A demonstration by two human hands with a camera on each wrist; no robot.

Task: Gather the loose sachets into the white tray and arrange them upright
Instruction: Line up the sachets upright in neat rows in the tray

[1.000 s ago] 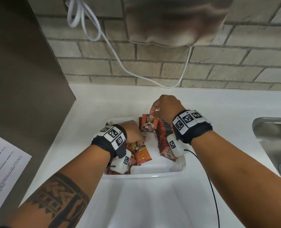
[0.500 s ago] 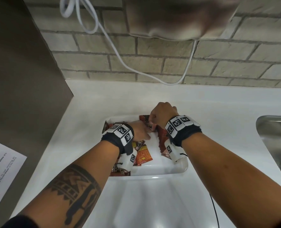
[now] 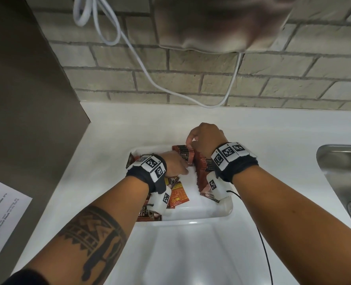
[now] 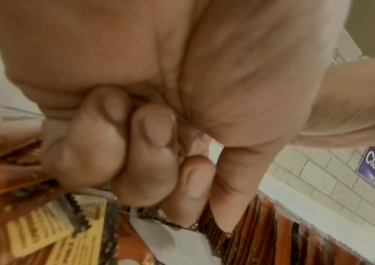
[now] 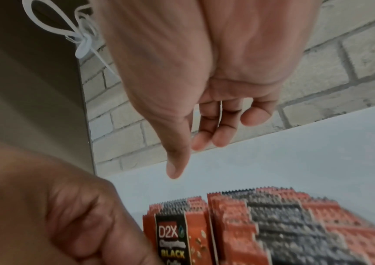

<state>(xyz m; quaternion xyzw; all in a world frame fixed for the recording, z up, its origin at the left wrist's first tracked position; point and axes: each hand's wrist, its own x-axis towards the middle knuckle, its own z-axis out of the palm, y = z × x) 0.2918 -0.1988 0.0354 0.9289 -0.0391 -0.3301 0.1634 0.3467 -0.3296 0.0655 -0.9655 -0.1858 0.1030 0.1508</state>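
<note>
The white tray point(image 3: 229, 204) sits on the white counter. A row of red and black sachets point(image 3: 203, 167) point(image 5: 272, 224) stands upright along its right side, with a D2X sachet point(image 3: 185, 156) point(image 5: 173, 238) at the front of the row. Several loose sachets point(image 3: 177, 194) point(image 4: 34, 231) lie flat on the tray's left side. My right hand point(image 3: 189, 140) point(image 5: 189, 157) hovers just above the far end of the row, thumb and fingers apart, holding nothing. My left hand point(image 3: 182, 167) point(image 4: 159, 143) point(image 5: 68, 215) is curled into a fist against the D2X sachet, and I see nothing gripped in it.
A steel sink point(image 3: 345, 182) lies to the right. On the left stand a brown panel point(image 3: 26, 99) and a printed sheet point(image 3: 2, 212). A white cable point(image 3: 150, 79) hangs on the brick wall behind. A black wire point(image 3: 265, 254) trails from my right wrist.
My right hand lowered the sachet it held into the front of the upright row and let it go. My left hand moved up from the loose sachets to that sachet.
</note>
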